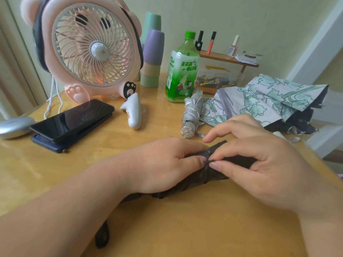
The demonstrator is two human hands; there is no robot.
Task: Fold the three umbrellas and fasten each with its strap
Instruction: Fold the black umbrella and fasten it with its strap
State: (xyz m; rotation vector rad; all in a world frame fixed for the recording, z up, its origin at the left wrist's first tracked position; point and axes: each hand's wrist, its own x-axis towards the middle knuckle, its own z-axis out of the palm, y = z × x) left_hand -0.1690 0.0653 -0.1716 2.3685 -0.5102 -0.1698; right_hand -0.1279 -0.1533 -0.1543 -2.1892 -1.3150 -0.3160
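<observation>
A black folded umbrella (209, 174) lies across the wooden table (185, 219), its handle end (102, 236) poking out under my left forearm. My left hand (163, 164) grips the rolled canopy. My right hand (259, 160) pinches the black fabric or strap at the middle, thumb against my left thumb. A silver umbrella (191, 114) lies rolled up behind my hands. A white umbrella with a green flower print (269, 101) lies loosely collapsed and unrolled at the right.
A pink bear fan (89, 47) stands at the back left, with a phone (74, 119), a white gadget (132, 112), stacked cups (152, 52) and a green bottle (182, 71) nearby. A small shelf with nail polish (228, 58) is behind. The table's right edge is close.
</observation>
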